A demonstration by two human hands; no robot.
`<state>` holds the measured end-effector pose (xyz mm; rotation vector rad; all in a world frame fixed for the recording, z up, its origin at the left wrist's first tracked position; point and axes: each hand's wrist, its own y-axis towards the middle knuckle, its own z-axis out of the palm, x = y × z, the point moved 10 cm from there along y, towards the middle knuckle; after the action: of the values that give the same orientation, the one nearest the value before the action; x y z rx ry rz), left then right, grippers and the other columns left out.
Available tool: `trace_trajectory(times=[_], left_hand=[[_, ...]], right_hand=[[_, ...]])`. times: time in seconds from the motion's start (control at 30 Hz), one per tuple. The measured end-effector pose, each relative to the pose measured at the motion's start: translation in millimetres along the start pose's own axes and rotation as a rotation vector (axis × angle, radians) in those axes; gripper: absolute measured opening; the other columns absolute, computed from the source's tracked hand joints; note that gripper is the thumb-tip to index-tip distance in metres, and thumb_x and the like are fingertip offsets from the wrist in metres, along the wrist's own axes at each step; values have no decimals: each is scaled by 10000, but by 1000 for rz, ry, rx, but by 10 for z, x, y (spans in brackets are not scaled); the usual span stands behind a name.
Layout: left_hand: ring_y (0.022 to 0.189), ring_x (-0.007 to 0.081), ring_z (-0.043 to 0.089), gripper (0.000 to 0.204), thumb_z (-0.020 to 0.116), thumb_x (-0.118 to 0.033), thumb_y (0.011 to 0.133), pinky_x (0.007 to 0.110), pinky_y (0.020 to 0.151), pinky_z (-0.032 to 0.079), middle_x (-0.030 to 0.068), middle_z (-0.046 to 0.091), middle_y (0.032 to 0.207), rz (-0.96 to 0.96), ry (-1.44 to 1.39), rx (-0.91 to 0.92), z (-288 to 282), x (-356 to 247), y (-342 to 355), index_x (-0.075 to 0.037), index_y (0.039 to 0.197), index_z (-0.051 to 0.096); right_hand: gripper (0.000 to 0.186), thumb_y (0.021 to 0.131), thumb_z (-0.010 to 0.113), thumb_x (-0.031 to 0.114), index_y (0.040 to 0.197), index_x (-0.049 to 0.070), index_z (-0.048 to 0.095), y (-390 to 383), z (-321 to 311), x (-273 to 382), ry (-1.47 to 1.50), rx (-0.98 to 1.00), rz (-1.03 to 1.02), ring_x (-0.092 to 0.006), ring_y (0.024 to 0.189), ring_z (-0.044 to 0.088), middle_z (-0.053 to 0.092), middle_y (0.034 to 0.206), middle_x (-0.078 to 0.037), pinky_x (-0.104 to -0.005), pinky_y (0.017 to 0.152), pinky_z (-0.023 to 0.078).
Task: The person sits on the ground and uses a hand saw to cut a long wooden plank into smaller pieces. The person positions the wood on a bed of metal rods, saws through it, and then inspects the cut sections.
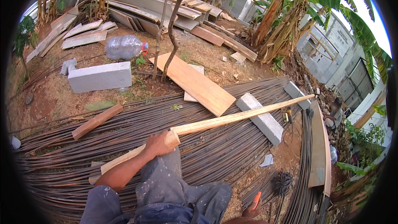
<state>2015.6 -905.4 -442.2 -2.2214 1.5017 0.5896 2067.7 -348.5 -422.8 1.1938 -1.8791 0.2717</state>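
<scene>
My left hand [158, 144] is closed around a short wooden block [171, 138] and presses it down at my knee. A long pale timber strip [224, 120] runs from beside this block to the far right, passing over a grey concrete block [262, 120]. Another length of pale timber [124, 160] shows under my left forearm. Low in the picture, my right hand [251, 211] is closed on a slim orange object [257, 200], partly hidden by the fingers; its exact kind is unclear.
Long steel bars [199, 153] spread under and around me. A wide plank [195, 84] lies ahead, near thin tree trunks. A white block [100, 77] and clear water bottle [126, 47] are at left. Coiled wire [283, 182] lies right; a person [334, 114] sits far right.
</scene>
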Motion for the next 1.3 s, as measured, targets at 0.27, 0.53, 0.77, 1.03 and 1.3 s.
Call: trace_trajectory(times=[0.27,0.53,0.77,1.03,1.3], left_hand=[[993,419,611,845,791,-521,610,484,865,459,233,654,1040,33,-4,-50,-59,-74,-19,-49,1244,492],[995,407,623,800,777,-491,634,480,839,482,231,652,1064,25,49,-75,-125,-124,-95,-47,1228,477],[991,413,618,790,779,-478,638,494,849,466,217,648,1072,49,59,-43,-87,-201,-67,-36,1216,471],[1041,403,592,729,743,-450,687,492,891,437,222,618,1122,92,117,-116,-73,-254,-147,-32,1207,451],[1035,410,587,704,728,-455,701,502,881,426,243,602,1123,120,106,-43,-98,-246,-176,-14,1167,439]], right_hand=[[404,910,532,255,1130,-76,610,-561,849,-918,-18,133,121,-229,763,618,654,855,-119,-345,724,482],[397,904,540,246,1126,-73,615,-623,1023,-1250,-15,191,182,-241,790,630,663,878,-134,-344,742,485],[390,898,546,239,1124,-71,619,-548,1004,-1476,24,235,207,-252,814,640,671,898,-146,-343,758,489],[444,792,662,303,1091,-26,655,-483,1458,-442,-114,380,-266,-371,983,574,632,1022,-199,-453,907,437],[395,736,693,291,1022,18,688,-754,1401,-206,-206,314,-476,-377,1097,464,578,1122,-198,-474,980,351]])
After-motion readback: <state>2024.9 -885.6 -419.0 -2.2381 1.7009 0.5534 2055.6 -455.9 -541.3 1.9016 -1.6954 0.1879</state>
